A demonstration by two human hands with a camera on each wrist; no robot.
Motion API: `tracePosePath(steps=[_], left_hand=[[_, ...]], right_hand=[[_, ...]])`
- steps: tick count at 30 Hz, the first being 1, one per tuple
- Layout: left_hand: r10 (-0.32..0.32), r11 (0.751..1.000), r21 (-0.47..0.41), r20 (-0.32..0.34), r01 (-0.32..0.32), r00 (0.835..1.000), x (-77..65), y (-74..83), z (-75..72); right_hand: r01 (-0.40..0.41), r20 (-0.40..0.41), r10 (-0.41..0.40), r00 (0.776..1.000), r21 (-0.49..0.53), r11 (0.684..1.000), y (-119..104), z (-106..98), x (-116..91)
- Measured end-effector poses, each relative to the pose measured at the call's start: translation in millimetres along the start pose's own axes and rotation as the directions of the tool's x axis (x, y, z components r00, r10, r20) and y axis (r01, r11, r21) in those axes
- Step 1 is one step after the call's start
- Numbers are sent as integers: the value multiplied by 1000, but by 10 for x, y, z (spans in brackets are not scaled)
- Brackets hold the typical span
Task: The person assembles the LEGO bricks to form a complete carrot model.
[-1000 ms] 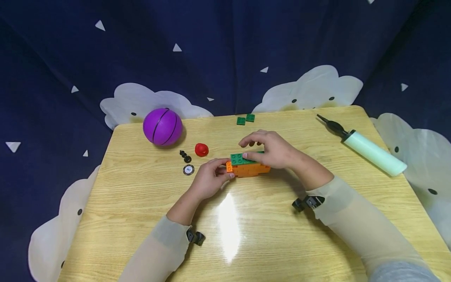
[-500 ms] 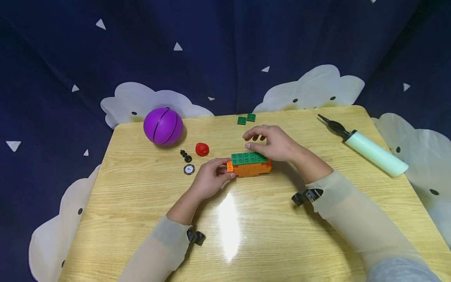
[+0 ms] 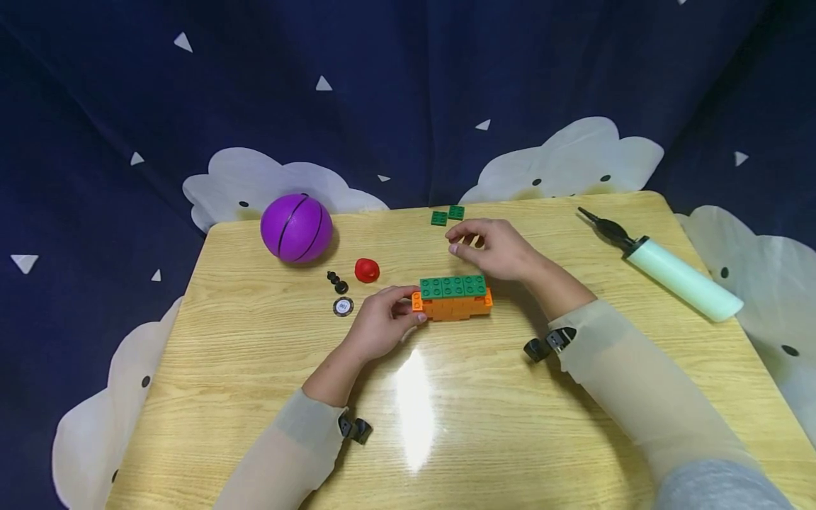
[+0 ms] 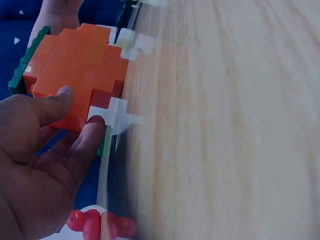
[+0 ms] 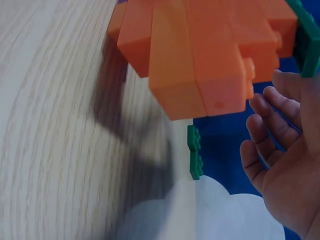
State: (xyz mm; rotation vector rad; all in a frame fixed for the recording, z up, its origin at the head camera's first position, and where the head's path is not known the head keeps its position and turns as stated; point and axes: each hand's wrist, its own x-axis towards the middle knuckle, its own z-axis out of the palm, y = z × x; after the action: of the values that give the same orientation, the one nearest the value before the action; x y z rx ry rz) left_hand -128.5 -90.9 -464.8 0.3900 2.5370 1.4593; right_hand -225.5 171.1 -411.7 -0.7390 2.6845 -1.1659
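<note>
A stepped block of joined orange toy bricks [image 3: 454, 308] is near the middle of the table, topped by a row of green bricks [image 3: 452, 286]. My left hand [image 3: 379, 324] holds its left end; in the left wrist view the thumb [image 4: 62, 102] lies on the orange face, the other fingers behind. Over the table behind the block is my right hand [image 3: 500, 248], fingers loosely bent, nothing held. Beyond it, at the back edge, lie two small green bricks, one on the left [image 3: 439, 218] and one on the right [image 3: 456, 212].
To the left are a purple ball [image 3: 296, 228], a red toy duck [image 3: 366, 270], a black chess-piece-like figure [image 3: 338, 282] and a poker chip [image 3: 343, 306]. A hand pump [image 3: 682, 278] lies along the right side. Dark blue curtain [image 3: 408, 92] hangs behind the wooden table [image 3: 255, 397].
My right hand has come off the green top of the block and moved away toward the back edge. The left hand keeps its hold and the block stays in place.
</note>
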Motion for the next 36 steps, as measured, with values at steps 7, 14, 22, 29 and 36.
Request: tracePosePath(steps=[7,14,22,29,36], left_hand=[[1,1000,0,3,-1,1000,-4,-1,-8],[1,1000,5,-6,-1,1000,-2,-15,-4],[-11,1000,21,-9,11,1000,-5,-14,-5],[2,999,35,1,-2,1000,-6,-16,-2],[-1,999,49,-2,1,1000,-15,-20,-4]], right_hand=[[-42,-15,42,999,-10,999,102,16,96],[-61,-26,60,998,-28,998,257,65,215],[-117,-38,115,993,-42,992,417,118,328],[-175,-58,169,984,-102,979,614,115,410],[-175,-55,167,984,-200,964,768,134,493]])
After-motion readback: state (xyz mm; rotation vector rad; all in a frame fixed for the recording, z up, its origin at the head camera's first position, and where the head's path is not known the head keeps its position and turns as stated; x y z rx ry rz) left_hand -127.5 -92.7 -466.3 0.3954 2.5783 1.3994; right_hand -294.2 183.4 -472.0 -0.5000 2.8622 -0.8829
